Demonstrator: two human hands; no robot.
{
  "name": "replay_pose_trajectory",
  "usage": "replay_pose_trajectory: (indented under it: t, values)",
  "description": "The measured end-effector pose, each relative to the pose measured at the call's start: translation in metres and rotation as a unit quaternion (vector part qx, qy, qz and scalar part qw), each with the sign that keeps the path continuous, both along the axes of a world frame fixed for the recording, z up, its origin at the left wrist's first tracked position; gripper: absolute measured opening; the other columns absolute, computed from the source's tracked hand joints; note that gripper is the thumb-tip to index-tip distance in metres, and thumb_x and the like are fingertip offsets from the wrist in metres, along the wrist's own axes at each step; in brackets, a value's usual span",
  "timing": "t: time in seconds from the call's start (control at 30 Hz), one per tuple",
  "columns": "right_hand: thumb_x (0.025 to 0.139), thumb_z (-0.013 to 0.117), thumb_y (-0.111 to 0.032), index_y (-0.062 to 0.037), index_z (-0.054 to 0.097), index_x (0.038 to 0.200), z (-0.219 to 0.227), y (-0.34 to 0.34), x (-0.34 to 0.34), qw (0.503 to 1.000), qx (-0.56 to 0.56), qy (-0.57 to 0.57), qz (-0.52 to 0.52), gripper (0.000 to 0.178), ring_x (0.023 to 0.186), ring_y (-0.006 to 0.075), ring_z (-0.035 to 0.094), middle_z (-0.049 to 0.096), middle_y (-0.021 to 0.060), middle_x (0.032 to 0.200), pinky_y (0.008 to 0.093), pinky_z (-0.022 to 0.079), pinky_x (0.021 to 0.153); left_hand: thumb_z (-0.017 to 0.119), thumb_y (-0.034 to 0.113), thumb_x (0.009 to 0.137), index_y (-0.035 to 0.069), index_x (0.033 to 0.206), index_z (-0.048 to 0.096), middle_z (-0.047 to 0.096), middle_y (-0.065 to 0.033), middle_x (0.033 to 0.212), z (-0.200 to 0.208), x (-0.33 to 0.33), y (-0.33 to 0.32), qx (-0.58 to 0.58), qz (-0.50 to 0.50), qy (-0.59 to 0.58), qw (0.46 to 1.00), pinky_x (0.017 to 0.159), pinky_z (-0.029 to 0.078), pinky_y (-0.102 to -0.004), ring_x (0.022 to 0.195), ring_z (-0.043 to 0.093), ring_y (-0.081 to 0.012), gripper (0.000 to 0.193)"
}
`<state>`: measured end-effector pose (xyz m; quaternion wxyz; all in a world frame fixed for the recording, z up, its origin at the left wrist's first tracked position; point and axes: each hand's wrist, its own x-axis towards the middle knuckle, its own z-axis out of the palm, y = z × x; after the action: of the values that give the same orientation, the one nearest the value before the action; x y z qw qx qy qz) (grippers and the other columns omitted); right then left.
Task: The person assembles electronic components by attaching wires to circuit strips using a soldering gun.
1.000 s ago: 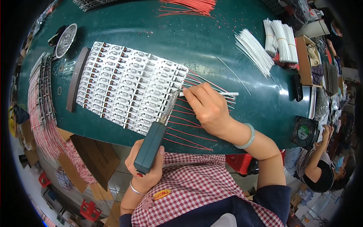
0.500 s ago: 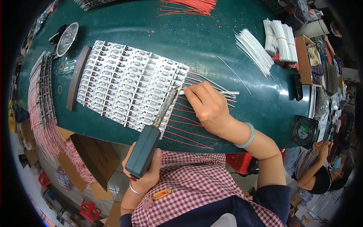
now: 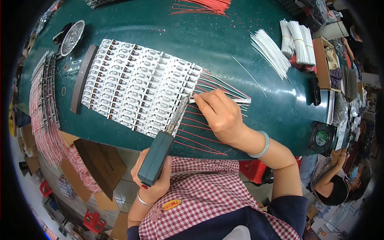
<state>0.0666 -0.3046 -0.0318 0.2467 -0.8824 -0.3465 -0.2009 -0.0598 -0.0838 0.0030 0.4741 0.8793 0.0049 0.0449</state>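
My left hand (image 3: 162, 183) is wrapped round a dark green soldering gun (image 3: 155, 158). Its long metal tip reaches the right edge of a tilted panel (image 3: 140, 86) made up of rows of small white modules. Just right of that tip, my right hand (image 3: 220, 114) pinches a white wire (image 3: 191, 101) against the edge; the fingertips partly hide it. Along the same edge, thin red wires (image 3: 202, 140) fan out over the table near my right hand. More red and white wires (image 3: 228, 89) stretch rightward beyond my knuckles.
A dark bar (image 3: 84, 80) lies along the panel's left side. Behind it stands a metal bowl (image 3: 73, 38). White wires (image 3: 270, 54) and tied white bundles (image 3: 297, 40) lie at the far right, red wires (image 3: 206, 5) at the back. A small fan (image 3: 322, 138) stands at the right edge.
The soldering gun and my left hand have shifted slightly right. The panel appears slightly farther away. My right hand keeps its pinch in nearly the same place.
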Motion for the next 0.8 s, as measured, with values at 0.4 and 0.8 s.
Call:
replay_pose_trajectory:
  t: [0.4,0.8]
  values:
    - [0.07,0.067,0.0,0.0091,0.067,0.102,0.0,0.001,0.0,1.0,-0.017,0.005,-0.001,0.033,0.079,0.0245,0.062,0.065,0.0127,0.093,0.0327,0.052,0.061,0.075,-0.003,0.077,-0.006,0.091,0.067,0.067,-0.0143,0.09,0.004,0.008,-0.005,0.009,-0.016,-0.013,1.0,0.061,0.051,-0.0297,0.069,0.066,-0.0238,0.017]
    - [0.068,0.067,0.001,0.0087,0.067,0.102,-0.003,0.002,-0.002,1.0,-0.017,-0.009,-0.01,0.035,0.079,0.0247,0.062,0.065,0.0123,0.091,0.0324,0.052,0.061,0.073,-0.002,0.077,-0.008,0.096,0.069,0.069,-0.0188,0.088,-0.014,-0.017,0.007,-0.02,0.016,-0.024,0.999,0.062,0.054,-0.032,0.07,0.069,-0.0285,0.02]
